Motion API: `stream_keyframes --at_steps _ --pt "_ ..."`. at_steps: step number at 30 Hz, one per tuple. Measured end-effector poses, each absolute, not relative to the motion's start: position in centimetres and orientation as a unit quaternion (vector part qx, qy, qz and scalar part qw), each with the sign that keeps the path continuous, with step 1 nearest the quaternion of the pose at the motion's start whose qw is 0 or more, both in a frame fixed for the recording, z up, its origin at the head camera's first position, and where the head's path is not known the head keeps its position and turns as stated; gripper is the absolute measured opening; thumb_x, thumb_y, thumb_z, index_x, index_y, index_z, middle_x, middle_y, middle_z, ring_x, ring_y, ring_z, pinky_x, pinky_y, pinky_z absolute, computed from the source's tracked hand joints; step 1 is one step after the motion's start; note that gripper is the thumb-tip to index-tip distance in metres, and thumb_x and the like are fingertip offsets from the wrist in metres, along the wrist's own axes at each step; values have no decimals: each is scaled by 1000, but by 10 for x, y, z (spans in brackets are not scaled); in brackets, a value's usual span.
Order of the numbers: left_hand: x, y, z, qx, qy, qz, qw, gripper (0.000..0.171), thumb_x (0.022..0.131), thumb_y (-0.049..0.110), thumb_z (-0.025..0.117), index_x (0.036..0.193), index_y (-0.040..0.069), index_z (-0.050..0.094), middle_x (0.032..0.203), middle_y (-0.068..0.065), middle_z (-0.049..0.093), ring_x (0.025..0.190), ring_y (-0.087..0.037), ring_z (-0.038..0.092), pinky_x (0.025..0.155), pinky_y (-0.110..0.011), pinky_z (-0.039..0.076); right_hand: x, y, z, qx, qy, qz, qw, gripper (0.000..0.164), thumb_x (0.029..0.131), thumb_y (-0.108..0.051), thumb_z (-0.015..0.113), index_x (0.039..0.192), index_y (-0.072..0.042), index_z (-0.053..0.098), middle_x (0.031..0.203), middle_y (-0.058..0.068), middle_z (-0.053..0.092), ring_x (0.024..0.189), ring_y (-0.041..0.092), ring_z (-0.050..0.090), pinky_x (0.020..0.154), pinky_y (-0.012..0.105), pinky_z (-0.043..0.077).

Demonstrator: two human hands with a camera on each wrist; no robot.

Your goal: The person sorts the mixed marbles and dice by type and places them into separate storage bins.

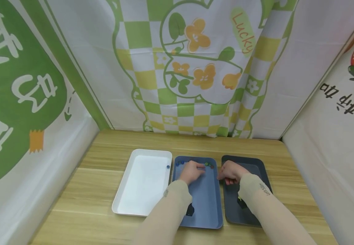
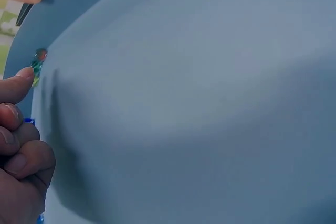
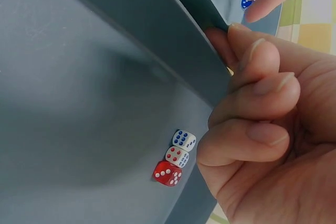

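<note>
In the head view my left hand (image 1: pixel 192 172) hovers over the far end of the blue tray (image 1: pixel 206 204), its forward fingers extended and the others bent. Beside its fingertips lie small green and red dice (image 1: pixel 209 165) along the far wall; blue dice (image 1: pixel 180 163) sit in the far left corner. My right hand (image 1: pixel 232 172) pinches the blue tray's right rim, one fingertip inside and another in the gap beside the dark grey tray (image 3: pixel 79 103). Its remaining fingers are curled. Beneath it, two white dice (image 3: pixel 180 148) and a red die (image 3: pixel 167 174) line the dark tray's far wall.
A white tray (image 1: pixel 140 183) stands at left, holding one blue die (image 1: pixel 168 166) at its right wall. Black patches (image 1: pixel 190 210) show in the blue and dark trays. Curtains with green prints (image 1: pixel 189 112) enclose the wooden table (image 1: pixel 76 197) on three sides.
</note>
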State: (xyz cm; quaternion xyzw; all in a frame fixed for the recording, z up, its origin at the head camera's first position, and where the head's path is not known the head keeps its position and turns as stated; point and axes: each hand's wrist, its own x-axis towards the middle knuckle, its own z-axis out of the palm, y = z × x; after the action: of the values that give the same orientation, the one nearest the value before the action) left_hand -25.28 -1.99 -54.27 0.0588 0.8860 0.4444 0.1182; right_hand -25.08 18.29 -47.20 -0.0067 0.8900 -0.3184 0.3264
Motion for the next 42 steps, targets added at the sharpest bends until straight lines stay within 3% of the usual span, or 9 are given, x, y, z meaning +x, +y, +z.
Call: stream_keyframes --at_steps 6,14,24,29,36,42 --pt "-250 -10 -549 60 883 446 131 35 93 15 74 128 9 72 134 -10 68 130 -28 59 105 -43 49 -251 184 -472 -12 888 -321 330 37 96 -12 70 60 -10 58 45 1 48 41 12 38 42 26 26" --pt "-248 -1 -545 62 880 446 151 44 97 16 71 139 8 63 144 -7 61 139 -28 50 111 -44 42 -250 183 -471 -12 889 -322 327 34 95 -12 69 63 -8 61 46 1 49 41 13 38 42 26 27" --pt "-252 10 -549 69 871 458 160 37 99 16 68 135 13 67 141 -7 63 127 -24 60 101 -42 51 -252 183 -473 -16 892 -318 322 36 95 -11 69 61 -8 59 45 1 48 40 12 38 41 26 27" --pt "-251 12 -550 59 868 468 157 34 96 12 70 130 12 70 137 -8 66 110 -21 65 87 -37 54 -252 184 -473 -14 891 -320 323 36 95 -11 69 61 -7 60 45 1 48 40 12 39 41 26 27" --pt "-250 14 -551 57 875 461 137 27 93 7 71 120 10 76 125 -8 72 119 -27 65 93 -42 55 -251 185 -473 -12 887 -326 325 33 95 -10 69 64 -5 63 45 1 49 40 12 39 41 26 27" --pt "-247 16 -550 62 895 421 133 19 93 10 73 110 15 80 115 -3 76 109 -23 69 86 -38 57 -251 185 -472 -21 889 -323 323 33 96 -11 69 64 -6 63 45 0 48 40 11 39 41 25 28"
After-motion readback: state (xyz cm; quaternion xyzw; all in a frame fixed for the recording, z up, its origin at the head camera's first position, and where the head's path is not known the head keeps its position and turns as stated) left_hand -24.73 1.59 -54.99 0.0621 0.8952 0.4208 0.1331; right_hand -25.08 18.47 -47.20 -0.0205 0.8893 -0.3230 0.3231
